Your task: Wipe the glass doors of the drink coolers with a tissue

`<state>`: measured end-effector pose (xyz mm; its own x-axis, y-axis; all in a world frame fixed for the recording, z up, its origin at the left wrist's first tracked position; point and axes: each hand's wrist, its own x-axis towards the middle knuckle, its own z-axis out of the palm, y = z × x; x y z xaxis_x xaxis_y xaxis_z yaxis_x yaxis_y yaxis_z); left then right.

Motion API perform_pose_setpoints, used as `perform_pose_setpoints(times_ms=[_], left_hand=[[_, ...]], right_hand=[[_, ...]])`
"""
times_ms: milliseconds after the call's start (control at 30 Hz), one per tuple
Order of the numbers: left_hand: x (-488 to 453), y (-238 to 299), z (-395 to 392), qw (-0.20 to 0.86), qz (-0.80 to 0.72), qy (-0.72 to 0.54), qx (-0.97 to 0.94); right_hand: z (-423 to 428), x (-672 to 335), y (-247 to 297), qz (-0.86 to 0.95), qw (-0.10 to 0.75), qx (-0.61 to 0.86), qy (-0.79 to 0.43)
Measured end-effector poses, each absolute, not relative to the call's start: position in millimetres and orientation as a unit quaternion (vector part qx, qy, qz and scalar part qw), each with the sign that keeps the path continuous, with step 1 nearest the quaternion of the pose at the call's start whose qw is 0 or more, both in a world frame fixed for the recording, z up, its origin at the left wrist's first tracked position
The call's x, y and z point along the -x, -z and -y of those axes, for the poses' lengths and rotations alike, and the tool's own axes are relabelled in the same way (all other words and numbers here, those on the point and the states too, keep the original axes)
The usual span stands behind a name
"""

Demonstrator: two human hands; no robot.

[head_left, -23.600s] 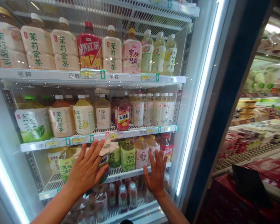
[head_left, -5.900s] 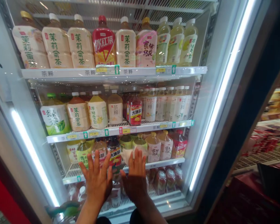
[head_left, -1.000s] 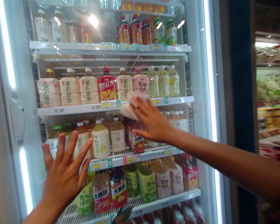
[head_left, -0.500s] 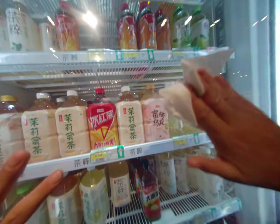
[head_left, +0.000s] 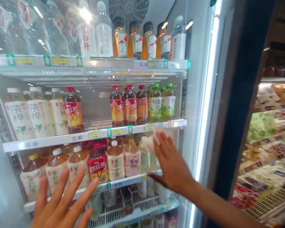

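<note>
Pressing a white cloth (head_left: 159, 136) flat against the glass door (head_left: 194, 104) of the drinks fridge, the right hand (head_left: 172, 164) has its fingers spread over the wad, palm toward the pane, no pinch that I can see, more a flat-hand pin. Left hand (head_left: 61, 202) is low at the bottom edge, fingers splayed wide, nothing in it, looks planted on the glass well apart from the right. The cloth sits just under the price rail of the upper-middle shelf (head_left: 90, 136), w/ its crumpled edge poking out above the fingertips. My read on handling: it's light, soft, floppy, prob a thin rag or tissue, so it'll bunch and slide out from under a loose palm; best held by keeping the fingertips on the folded middle, or by gathering it into a wad btwn thumb and fingers. The glass itself is stiff, slick, breakable, so steady even pressure, not a shove. Behind the pane: red-label tea bottle (head_left: 98, 163), pale tea bottles (head_left: 115, 163) beside it, green-cap bottles (head_left: 167, 99) one shelf up, orange drinks (head_left: 133, 39) on top. Off to the right, past the dark door frame (head_left: 239, 95), an open chiller w/ packaged food (head_left: 270, 139).
</note>
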<state>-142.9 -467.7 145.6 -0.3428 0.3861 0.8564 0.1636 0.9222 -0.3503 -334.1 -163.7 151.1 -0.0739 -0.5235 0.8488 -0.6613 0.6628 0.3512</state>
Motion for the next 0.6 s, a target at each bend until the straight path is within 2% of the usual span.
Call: perform_pose_setpoints(times_ms=[67,133,233,300,367,533,600], left_hand=[[144.1,-140.8,441.3,0.518,0.835,-0.089,0.164],[150.6,-133.7,424.2,0.503,0.845,-0.084,0.163],[165.9,-140.4,416.8,0.518,0.84,-0.074,0.141],[175.5,-157.3,420.6,0.55,0.825,-0.063,0.112],[182.1,-175.2,428.4,0.581,0.808,-0.056,0.077],[184.1,-192.5,452.7,0.603,0.794,-0.062,0.037],[183.2,-192.3,461.5,0.603,0.794,-0.07,0.043]], right_hand=[[169.0,318.5,-97.9,0.733,0.519,-0.436,-0.066],[172.6,310.6,-74.6,0.747,0.5,-0.433,-0.065],[178.1,320.8,-114.9,0.756,0.52,-0.377,-0.124],[184.6,329.5,-156.7,0.761,0.542,-0.316,-0.167],[197.4,328.4,-174.5,0.758,0.56,-0.272,-0.195],[251.7,294.0,-130.4,0.754,0.542,-0.314,-0.197],[270.1,287.2,-138.0,0.748,0.539,-0.33,-0.203]])
